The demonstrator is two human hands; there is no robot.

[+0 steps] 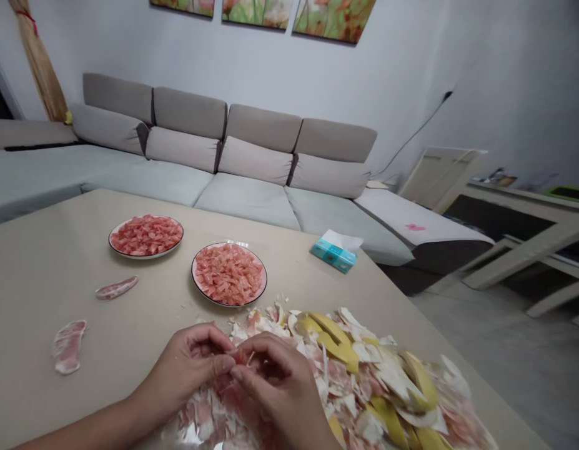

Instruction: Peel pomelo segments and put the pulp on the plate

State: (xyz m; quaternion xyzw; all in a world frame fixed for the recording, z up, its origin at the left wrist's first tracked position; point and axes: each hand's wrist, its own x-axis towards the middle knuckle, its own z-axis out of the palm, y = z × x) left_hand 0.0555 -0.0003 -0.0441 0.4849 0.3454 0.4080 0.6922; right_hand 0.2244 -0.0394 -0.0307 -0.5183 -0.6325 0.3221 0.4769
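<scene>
My left hand (186,369) and my right hand (275,387) meet low in the view, fingers curled together around a small piece of pink pomelo flesh (240,357). Beneath and to the right lies a heap of pomelo peel (378,375), with yellow rind, white pith and pink scraps. Two white plates with dark rims hold pink pulp: the far plate (143,257) and the near plate (229,305). Left of my hands, two pale pink strips of membrane (69,347) (117,287) lie on the beige table (83,250).
A blue-and-white tissue box (335,253) stands near the table's far edge. Beyond that edge is a long grey sofa (252,187) with cushions. A low pale side table (518,231) stands at the right, above a grey floor.
</scene>
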